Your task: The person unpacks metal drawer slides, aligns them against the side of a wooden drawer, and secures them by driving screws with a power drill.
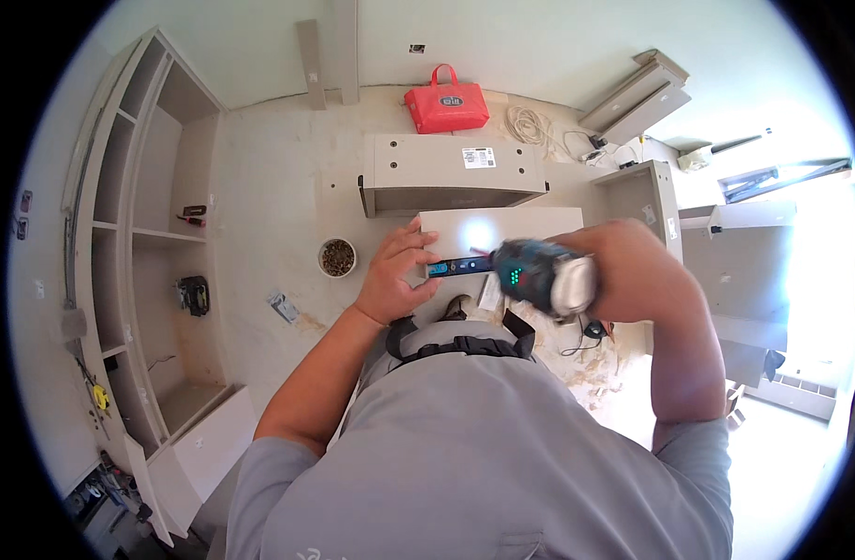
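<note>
A beige board (511, 224) stands in front of me, with a bright spot of light on its upper face. My left hand (399, 271) is closed round its left end, fingers on top and thumb lower down. Close to those fingertips, a short dark bar (460, 267) with a blue end lies along the board's near side. My right hand (637, 266) grips a teal and black cordless drill (535, 275), which points left over the board. Green lights glow on the drill. Its bit tip is too blurred to make out, so contact cannot be told.
Beyond the board sits a beige cabinet box (427, 168), with a red bag (446, 107) behind it. A white bucket of small brown pieces (337, 258) stands left. A tall open cabinet (171, 233) lines the left side; more cabinet boxes (740, 271) stand right. Coiled cable (528, 123) lies farther back.
</note>
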The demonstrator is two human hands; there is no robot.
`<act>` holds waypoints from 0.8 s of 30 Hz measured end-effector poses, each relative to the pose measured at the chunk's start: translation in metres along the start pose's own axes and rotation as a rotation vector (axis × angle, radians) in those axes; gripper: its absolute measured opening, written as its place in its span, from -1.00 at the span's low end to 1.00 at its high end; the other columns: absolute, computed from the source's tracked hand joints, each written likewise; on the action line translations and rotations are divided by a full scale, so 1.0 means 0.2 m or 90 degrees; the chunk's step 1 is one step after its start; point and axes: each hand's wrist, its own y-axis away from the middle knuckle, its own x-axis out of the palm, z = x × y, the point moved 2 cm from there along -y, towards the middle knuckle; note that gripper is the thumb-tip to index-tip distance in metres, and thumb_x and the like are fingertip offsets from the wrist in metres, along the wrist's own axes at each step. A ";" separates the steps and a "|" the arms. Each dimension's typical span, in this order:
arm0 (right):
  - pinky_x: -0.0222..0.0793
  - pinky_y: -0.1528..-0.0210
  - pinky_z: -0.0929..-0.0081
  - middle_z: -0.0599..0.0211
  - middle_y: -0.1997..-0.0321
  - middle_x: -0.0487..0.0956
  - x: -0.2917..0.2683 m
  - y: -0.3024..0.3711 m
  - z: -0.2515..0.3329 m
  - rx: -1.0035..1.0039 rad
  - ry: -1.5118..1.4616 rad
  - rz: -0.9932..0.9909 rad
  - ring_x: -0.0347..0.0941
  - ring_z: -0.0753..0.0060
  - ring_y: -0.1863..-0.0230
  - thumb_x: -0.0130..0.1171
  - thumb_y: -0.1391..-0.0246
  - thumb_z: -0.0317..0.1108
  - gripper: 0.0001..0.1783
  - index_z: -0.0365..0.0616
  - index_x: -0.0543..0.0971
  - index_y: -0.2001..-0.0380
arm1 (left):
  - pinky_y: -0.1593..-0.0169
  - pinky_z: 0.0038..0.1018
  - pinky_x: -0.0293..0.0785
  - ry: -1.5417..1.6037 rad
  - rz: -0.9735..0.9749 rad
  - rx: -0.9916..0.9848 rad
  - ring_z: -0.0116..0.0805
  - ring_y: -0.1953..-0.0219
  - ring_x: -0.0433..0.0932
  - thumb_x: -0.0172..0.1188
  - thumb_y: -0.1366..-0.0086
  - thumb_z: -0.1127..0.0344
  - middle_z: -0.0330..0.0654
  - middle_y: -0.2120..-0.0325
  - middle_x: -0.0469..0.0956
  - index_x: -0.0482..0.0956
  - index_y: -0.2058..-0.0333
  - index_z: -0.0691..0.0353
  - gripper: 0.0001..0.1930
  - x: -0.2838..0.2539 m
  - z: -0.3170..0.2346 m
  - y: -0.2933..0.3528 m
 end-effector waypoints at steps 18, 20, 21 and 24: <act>0.68 0.06 0.33 0.20 0.02 0.73 1.15 0.96 -1.22 0.339 -0.836 -0.524 0.70 0.31 -0.01 0.33 0.14 -0.75 -0.30 -0.24 0.56 -0.19 | -0.52 -0.11 0.24 -0.246 0.102 -0.157 0.12 -0.50 0.25 0.59 -0.12 0.02 0.12 -0.51 0.20 0.26 -0.48 0.21 0.03 -0.07 -0.26 -0.23; 0.65 0.04 0.34 0.25 0.03 0.73 1.21 0.97 -1.31 0.341 -0.832 -0.506 0.69 0.34 0.00 0.34 0.14 -0.75 -0.30 -0.25 0.56 -0.18 | -0.54 -0.06 0.17 -0.310 0.215 -0.154 0.10 -0.53 0.20 0.59 -0.11 -0.03 0.10 -0.53 0.13 0.23 -0.50 0.20 0.07 0.08 -0.41 -0.41; 0.63 0.03 0.34 0.27 0.03 0.73 1.24 0.98 -1.35 0.345 -0.831 -0.499 0.69 0.36 0.00 0.34 0.14 -0.75 -0.30 -0.25 0.56 -0.18 | -0.56 -0.01 0.11 -0.337 0.281 -0.157 0.09 -0.55 0.16 0.60 -0.10 -0.07 0.09 -0.55 0.10 0.20 -0.51 0.19 0.11 0.20 -0.48 -0.49; 0.59 0.05 0.35 0.31 0.15 0.76 1.31 0.98 -1.51 0.378 -0.769 -0.450 0.69 0.44 0.10 0.40 0.08 -0.62 -0.54 -0.20 0.69 0.02 | -0.60 0.06 -0.04 -0.438 0.425 -0.139 0.08 -0.60 0.03 0.61 -0.03 -0.15 0.09 -0.58 0.02 0.11 -0.55 0.14 0.22 0.58 -0.62 -0.64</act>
